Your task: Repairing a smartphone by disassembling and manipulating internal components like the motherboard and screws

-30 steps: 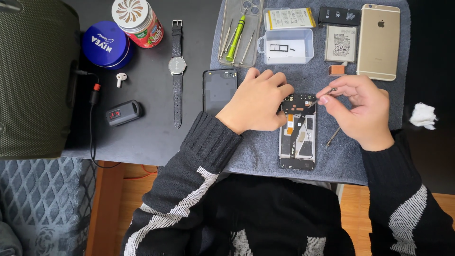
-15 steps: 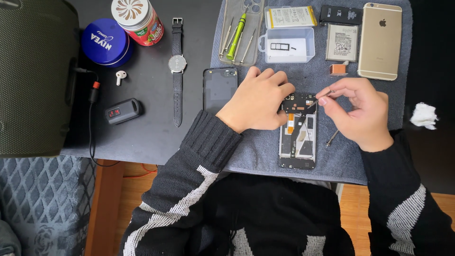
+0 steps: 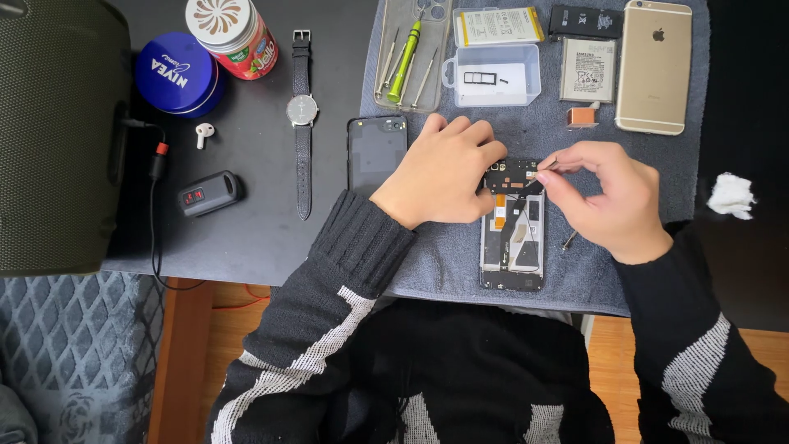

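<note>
a: what's hard to see?
b: left hand covers the opened phone's top corner, resting flat. right hand pinches something tiny there.
a: packages?
b: clear box above left hand; blue tin far left.

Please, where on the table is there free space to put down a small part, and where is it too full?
Free: the dark table between the wristwatch and the black key fob, and the grey mat below the left hand. Crowded: the mat's top edge, from the tool tray to the gold phone.
</note>
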